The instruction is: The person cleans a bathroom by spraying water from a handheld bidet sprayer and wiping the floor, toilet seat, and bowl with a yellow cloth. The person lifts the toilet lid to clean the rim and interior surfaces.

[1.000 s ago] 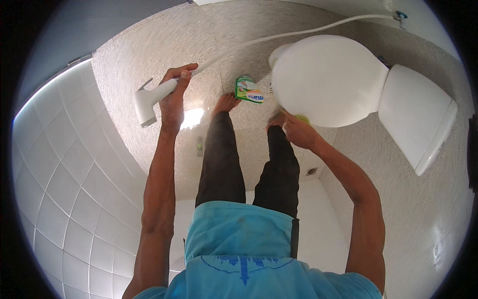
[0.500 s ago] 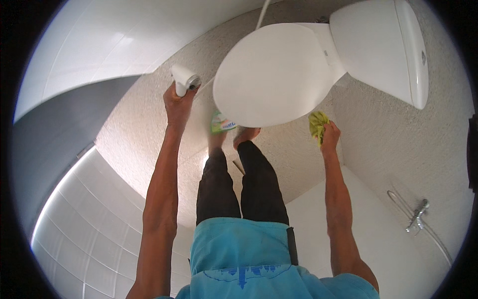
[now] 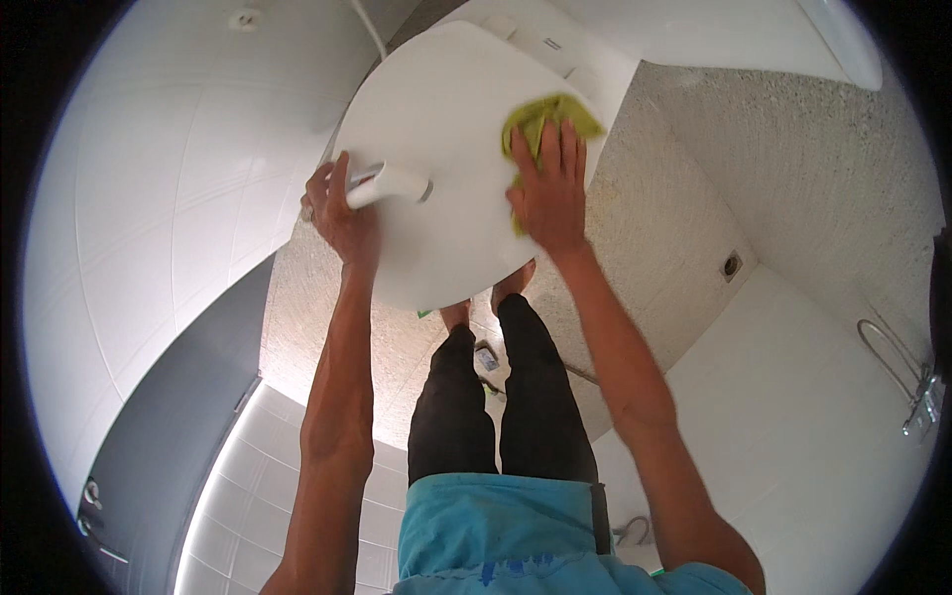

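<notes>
A white toilet lid (image 3: pixel 446 109) lies closed in front of me. My left hand (image 3: pixel 342 223) is wrapped round a white hand-held bidet sprayer (image 3: pixel 397 182), holding it over the lid's left side with its head pointing right. On the lid's right side, my right hand (image 3: pixel 553 203) presses a crumpled yellow-green cloth (image 3: pixel 557 114) under its fingers. The cloth spreads past the fingertips toward the lid's edge and looks slightly blurred.
The cistern (image 3: pixel 734 30) stands at the upper right. A floor drain (image 3: pixel 732 265) and a shower mixer (image 3: pixel 924 402) are farther right. At lower left is a grey door (image 3: pixel 164 426). A small object (image 3: pixel 486 355) lies on the floor between my legs.
My right hand has brought the cloth from beside the toilet onto the lid. The sprayer has come over the lid's left side. The view has shifted, bringing the drain into sight.
</notes>
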Motion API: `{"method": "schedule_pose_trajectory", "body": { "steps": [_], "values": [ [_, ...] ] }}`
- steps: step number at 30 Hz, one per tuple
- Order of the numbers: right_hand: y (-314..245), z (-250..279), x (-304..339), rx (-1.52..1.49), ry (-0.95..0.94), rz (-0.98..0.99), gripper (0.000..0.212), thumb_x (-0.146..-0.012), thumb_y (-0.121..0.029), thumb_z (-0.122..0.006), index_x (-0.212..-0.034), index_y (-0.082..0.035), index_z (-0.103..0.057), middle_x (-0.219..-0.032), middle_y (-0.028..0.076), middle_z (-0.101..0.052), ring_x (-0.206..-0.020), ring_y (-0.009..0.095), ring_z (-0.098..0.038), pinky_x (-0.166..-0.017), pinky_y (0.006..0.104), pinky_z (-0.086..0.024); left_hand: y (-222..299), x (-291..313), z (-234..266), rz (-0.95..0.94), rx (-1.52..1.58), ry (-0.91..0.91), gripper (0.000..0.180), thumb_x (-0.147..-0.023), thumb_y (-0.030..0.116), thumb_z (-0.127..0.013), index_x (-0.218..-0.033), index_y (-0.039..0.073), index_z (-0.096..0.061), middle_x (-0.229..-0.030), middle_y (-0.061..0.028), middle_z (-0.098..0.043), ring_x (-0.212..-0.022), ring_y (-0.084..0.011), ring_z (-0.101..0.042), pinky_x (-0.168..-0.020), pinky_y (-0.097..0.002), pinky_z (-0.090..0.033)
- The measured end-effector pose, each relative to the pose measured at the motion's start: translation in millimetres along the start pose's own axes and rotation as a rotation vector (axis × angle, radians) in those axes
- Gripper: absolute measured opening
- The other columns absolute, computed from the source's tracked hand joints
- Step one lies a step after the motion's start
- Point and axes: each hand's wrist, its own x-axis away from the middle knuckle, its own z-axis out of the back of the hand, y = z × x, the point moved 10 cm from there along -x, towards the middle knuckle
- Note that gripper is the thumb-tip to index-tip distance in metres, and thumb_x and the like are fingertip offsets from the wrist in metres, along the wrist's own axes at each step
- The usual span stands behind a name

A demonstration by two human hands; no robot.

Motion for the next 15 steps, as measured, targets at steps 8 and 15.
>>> {"method": "schedule_pose_trajectory", "body": {
  "steps": [8, 15],
  "values": [
    [19, 9, -10, 0.028, 0.015, -0.11, 0.09, -0.074, -0.029, -0.079, -0.15, -0.003, -0.037, -0.145, 0.03, -0.036, -0.14, 0.051, -0.031, -0.119, 0.0575, -0.027, 3, 1, -6, 0.057, -0.028, -0.013, 0.057, -0.074, 0.009, -0.076, -0.13, 0.013, -0.066, -0.13, -0.0154, -0.058, -0.12, -0.0339, -0.056, -0.1, -0.0469, -0.042],
    [-68, -24, 14, -0.057, -0.135, 0.273, 0.07, -0.08, -0.023, -0.065, -0.146, -0.01, -0.048, -0.136, 0.02, -0.047, -0.134, 0.044, -0.041, -0.119, 0.0581, -0.029, -7, -2, -10, -0.003, -0.086, 0.012, 0.054, -0.078, 0.016, -0.079, -0.13, 0.01, -0.066, -0.126, -0.0177, -0.062, -0.117, -0.0354, -0.059, -0.098, -0.0471, -0.045]
  ]
}}
